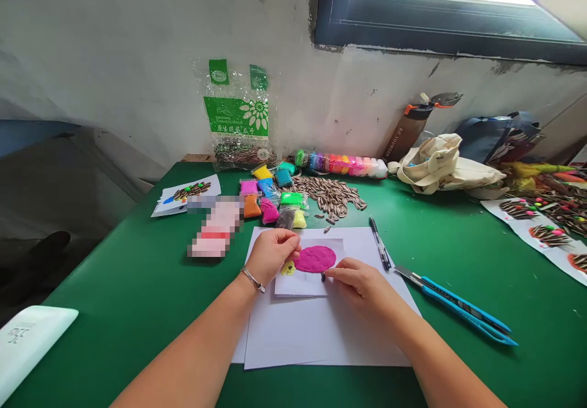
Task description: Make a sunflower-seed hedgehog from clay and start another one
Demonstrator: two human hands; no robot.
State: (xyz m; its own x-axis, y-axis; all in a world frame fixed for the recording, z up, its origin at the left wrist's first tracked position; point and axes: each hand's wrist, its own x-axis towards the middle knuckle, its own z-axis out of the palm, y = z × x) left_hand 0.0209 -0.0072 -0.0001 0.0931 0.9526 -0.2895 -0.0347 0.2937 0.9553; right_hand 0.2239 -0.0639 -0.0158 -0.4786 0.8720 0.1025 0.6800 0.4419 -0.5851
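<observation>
A small sheet of white paper (302,287) lies on larger white sheets. On it is a sheep-like picture in soft clay: a flat magenta oval (315,259), a yellow head shape (288,268) at its left, and a short black clay strip (323,277) below its right side. My left hand (275,250) is over the card's upper left corner, thumb and finger pinched beside the magenta oval; whatever they hold is hidden. My right hand (360,282) rests at the card's right side, index finger stretched out to the black strip, touching or nearly touching it.
Several clay packets (270,199) and loose sunflower seeds (337,195) lie behind the paper, near a seed bag (241,123). A pen (380,243) and a blue utility knife (463,310) are to the right. A white device (34,347) sits at the left.
</observation>
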